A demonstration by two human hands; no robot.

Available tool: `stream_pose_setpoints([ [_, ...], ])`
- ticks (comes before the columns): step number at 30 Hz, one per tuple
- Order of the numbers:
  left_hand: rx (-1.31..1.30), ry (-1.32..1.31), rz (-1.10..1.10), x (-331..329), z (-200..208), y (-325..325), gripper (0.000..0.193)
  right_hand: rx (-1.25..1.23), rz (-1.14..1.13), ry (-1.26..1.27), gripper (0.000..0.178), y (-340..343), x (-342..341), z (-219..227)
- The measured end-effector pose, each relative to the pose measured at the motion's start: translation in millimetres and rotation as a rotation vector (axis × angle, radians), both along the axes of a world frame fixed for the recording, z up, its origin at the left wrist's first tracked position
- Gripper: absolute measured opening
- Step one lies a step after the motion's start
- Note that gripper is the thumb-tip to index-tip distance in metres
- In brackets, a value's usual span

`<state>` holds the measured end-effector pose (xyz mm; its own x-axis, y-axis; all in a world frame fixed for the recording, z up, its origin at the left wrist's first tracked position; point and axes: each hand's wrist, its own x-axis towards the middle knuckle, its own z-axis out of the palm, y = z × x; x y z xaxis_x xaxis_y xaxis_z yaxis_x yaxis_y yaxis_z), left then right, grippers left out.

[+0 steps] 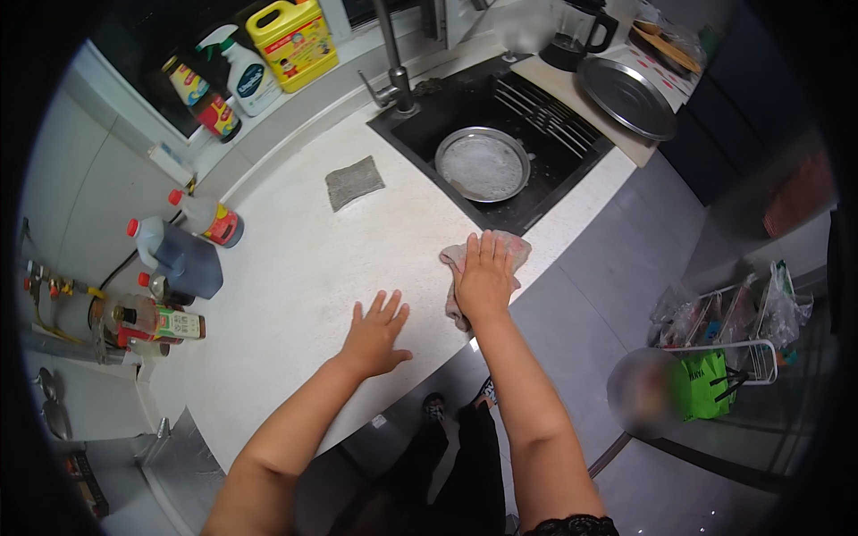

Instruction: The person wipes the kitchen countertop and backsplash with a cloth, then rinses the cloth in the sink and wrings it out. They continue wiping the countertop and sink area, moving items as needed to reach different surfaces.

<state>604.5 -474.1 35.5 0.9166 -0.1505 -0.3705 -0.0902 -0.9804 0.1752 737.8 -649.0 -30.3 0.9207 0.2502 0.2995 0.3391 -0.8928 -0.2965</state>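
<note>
My right hand (485, 279) lies flat, fingers stretched forward, on a crumpled pinkish-grey cloth (457, 308) at the counter's front edge, just below the sink corner. Part of the cloth is hidden under the palm. My left hand (375, 338) rests on the white countertop (277, 295) with its fingers spread and nothing in it. Farther back on the counter lies a grey-green scouring pad (355, 183). The black sink (420, 147) beside it holds a round metal basin (483, 164) with whitish, foamy-looking water.
A tall faucet (393, 62) rises behind the sink. Several bottles, including a large dark jug (183, 259), line the left wall. A spray bottle (246, 76) and a yellow jug (293, 45) stand on the sill. A metal tray (627, 98) sits right of the sink.
</note>
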Motion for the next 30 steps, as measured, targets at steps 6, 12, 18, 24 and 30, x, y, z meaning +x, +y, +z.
stream_pose_setpoints([
  [6,-0.029,-0.101,0.011,-39,-23,23,0.081,-0.026,0.527,0.145,0.061,2,-104,13],
  [12,-0.033,-0.014,0.169,-37,-5,36,0.098,-0.051,0.622,0.133,0.064,23,-71,23],
  [18,-0.011,0.093,0.119,-6,11,39,0.107,-0.041,0.578,0.042,0.057,93,33,4],
  [24,-0.21,0.114,0.297,47,16,79,0.06,1.375,0.27,1.254,0.054,125,99,39],
  [30,-0.17,-0.642,0.511,176,117,138,0.03,1.922,0.271,1.668,0.067,187,197,144],
])
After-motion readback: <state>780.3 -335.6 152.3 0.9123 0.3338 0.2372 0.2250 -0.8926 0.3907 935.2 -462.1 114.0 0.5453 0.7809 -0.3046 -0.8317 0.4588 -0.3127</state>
